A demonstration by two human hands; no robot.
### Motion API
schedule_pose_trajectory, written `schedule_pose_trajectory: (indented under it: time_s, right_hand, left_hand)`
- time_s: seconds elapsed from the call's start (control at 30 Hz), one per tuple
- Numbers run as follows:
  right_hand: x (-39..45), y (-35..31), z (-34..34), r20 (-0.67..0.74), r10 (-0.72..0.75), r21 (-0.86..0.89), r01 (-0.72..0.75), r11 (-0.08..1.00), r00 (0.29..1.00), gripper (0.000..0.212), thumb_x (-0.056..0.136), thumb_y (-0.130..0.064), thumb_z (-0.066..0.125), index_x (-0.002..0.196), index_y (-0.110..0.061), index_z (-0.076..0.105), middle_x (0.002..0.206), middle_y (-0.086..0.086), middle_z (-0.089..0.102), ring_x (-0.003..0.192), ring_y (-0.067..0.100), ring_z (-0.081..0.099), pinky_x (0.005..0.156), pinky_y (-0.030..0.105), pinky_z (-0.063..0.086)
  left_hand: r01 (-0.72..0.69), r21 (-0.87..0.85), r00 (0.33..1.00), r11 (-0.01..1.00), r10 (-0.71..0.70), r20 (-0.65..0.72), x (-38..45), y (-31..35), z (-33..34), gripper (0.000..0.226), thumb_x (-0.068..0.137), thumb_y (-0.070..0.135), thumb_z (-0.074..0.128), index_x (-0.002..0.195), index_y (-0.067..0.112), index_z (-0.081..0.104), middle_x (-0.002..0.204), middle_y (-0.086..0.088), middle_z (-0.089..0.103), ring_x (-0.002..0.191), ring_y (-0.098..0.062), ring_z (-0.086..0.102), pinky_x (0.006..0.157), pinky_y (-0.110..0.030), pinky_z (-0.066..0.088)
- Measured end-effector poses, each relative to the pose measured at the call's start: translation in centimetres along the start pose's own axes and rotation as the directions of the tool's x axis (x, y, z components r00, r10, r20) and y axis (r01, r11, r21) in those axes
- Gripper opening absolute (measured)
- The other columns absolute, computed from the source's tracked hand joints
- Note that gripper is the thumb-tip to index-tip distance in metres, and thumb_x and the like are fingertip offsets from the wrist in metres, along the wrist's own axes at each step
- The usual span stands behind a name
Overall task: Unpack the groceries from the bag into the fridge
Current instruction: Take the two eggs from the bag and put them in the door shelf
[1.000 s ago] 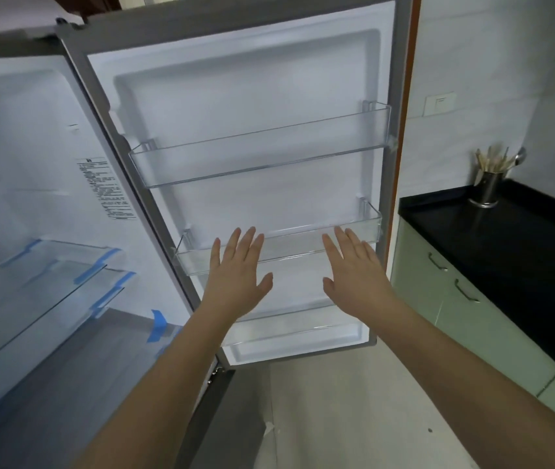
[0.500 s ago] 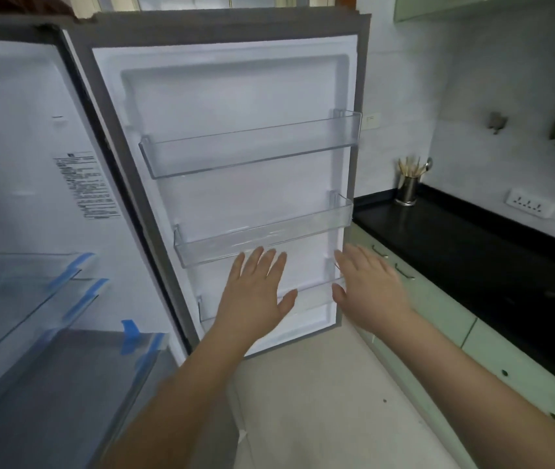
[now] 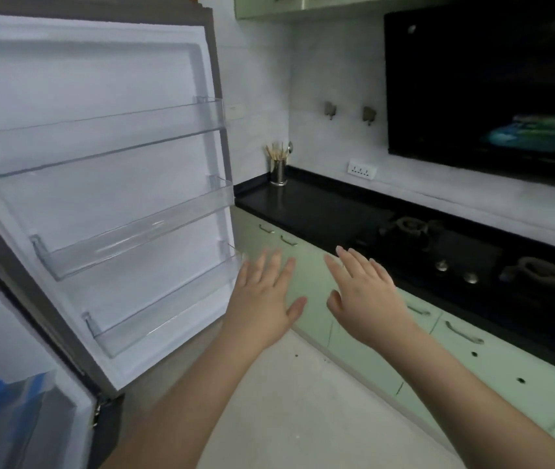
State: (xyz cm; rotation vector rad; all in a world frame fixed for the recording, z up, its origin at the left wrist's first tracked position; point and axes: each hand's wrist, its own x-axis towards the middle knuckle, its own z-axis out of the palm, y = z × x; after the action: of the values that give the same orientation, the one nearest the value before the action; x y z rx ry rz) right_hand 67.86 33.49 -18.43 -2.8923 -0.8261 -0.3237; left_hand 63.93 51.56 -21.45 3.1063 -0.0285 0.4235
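So I'm holding my left hand (image 3: pixel 262 299) and right hand (image 3: pixel 364 299) out flat, gripping nothing; fridge door (image 3: pixel 100 204) is standing open at frame left, shelves bare, bag nowhere in view, so unpacking isn't started.

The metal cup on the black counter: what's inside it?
The metal cup holds a bunch of thin wooden sticks and a spoon-like handle standing upright. Their lower ends and the bottom are hidden by its wall.
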Motion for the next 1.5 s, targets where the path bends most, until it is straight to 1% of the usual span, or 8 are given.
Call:
schedule_pose_trajectory:
  time_s: [0.13, 0.3, 0.47, 0.63, 0.77, 1.0, 1.33, 1.5]
  right_hand:
    - [-4.1, 4.3, -1.3, -0.055, 0.134, -0.041, -0.136, 0.990, 0.990, 0.059, 0.096, -0.037, 0.041, 0.151, -0.020, 0.026, 0.158, 0.005, 0.025, 0.146, 0.021, 0.021, 0.118, 0.039, 0.011]
    - [-10.5, 10.2, -3.1, -0.147, 0.292, -0.087, -0.306, 0.948, 0.945, 0.056, 0.093, -0.040, 0.047, 0.143, -0.018, 0.043, 0.147, 0.009, 0.045, 0.136, 0.025, 0.041, 0.113, 0.043, 0.028]
    - [-18.8, 16.2, -5.0, -0.176, 0.430, -0.107, -0.451, 0.886, 0.886, 0.056, 0.089, -0.042, 0.038, 0.137, -0.016, 0.051, 0.140, 0.010, 0.052, 0.130, 0.027, 0.048, 0.109, 0.046, 0.036]
    - [-27.1, 22.0, -7.2, -0.209, 0.546, -0.116, -0.575, 0.810, 0.811, 0.056, 0.091, -0.042, 0.036, 0.139, -0.017, 0.048, 0.143, 0.009, 0.049, 0.133, 0.026, 0.044, 0.111, 0.044, 0.032]
    - [-33.2, 26.2, -8.9, -0.226, 0.626, -0.102, -0.657, 0.747, 0.747, 0.052, 0.099, -0.042, 0.035, 0.146, -0.019, 0.039, 0.151, 0.006, 0.039, 0.140, 0.023, 0.033, 0.115, 0.040, 0.022]
    - [-40.4, 31.0, -10.7, -0.218, 0.737, -0.092, -0.765, 0.637, 0.640, 0.057, 0.099, -0.048, 0.028, 0.149, -0.022, 0.030, 0.156, 0.005, 0.031, 0.143, 0.022, 0.025, 0.117, 0.039, 0.017]
    - [-43.2, 38.1, -10.9, -0.226, 0.829, -0.096, -0.858, 0.504, 0.512, 0.059, 0.098, -0.048, 0.032, 0.150, -0.021, 0.026, 0.157, 0.006, 0.028, 0.144, 0.024, 0.024, 0.118, 0.040, 0.017]
    - [-41.9, 42.2, -11.1, -0.261, 0.841, -0.135, -0.881, 0.453, 0.473, 0.059, 0.097, -0.046, 0.035, 0.149, -0.018, 0.031, 0.155, 0.007, 0.032, 0.143, 0.025, 0.025, 0.118, 0.042, 0.014]
  left_hand:
    - [-0.126, -0.029, 0.992, 0.992, 0.126, -0.005, 1.5, 5.8, -0.5, 0.063, 0.102, 0.046, 0.025, 0.157, 0.022, 0.004, 0.165, -0.003, -0.004, 0.151, -0.025, -0.009, 0.121, -0.044, -0.004]
    - [-0.280, -0.067, 0.960, 0.958, 0.281, 0.004, 2.2, 14.0, -0.4, 0.064, 0.102, 0.049, 0.023, 0.157, 0.024, 0.001, 0.166, 0.000, -0.003, 0.151, -0.021, -0.010, 0.120, -0.041, -0.007]
    - [-0.411, -0.093, 0.909, 0.907, 0.415, 0.025, 1.5, 24.0, -0.3, 0.062, 0.102, 0.047, 0.022, 0.156, 0.025, 0.000, 0.166, 0.002, -0.003, 0.151, -0.018, -0.011, 0.120, -0.040, -0.009]
    - [-0.512, -0.110, 0.854, 0.852, 0.518, 0.037, 0.2, 33.2, -0.8, 0.061, 0.102, 0.047, 0.020, 0.156, 0.026, 0.000, 0.166, 0.003, -0.003, 0.151, -0.017, -0.010, 0.122, -0.042, -0.006]
    - [-0.569, -0.126, 0.812, 0.813, 0.579, 0.073, -1.1, 40.2, -0.9, 0.061, 0.102, 0.048, 0.020, 0.157, 0.026, 0.002, 0.166, 0.003, -0.001, 0.151, -0.018, -0.008, 0.122, -0.041, -0.005]
    - [-0.668, -0.144, 0.731, 0.730, 0.680, 0.053, -2.0, 49.0, -2.0, 0.062, 0.102, 0.050, 0.020, 0.157, 0.027, 0.003, 0.166, 0.004, 0.003, 0.151, -0.019, -0.005, 0.122, -0.040, -0.003]
    - [-0.774, -0.162, 0.623, 0.612, 0.782, -0.024, 1.8, 58.3, -0.7, 0.062, 0.102, 0.052, 0.020, 0.156, 0.027, 0.006, 0.165, 0.001, 0.011, 0.151, -0.020, 0.005, 0.122, -0.041, 0.000]
    - [-0.818, -0.201, 0.557, 0.538, 0.829, -0.049, 5.2, 62.2, 0.6, 0.063, 0.101, 0.052, 0.022, 0.157, 0.026, 0.007, 0.165, 0.001, 0.008, 0.151, -0.021, 0.001, 0.122, -0.042, 0.001]
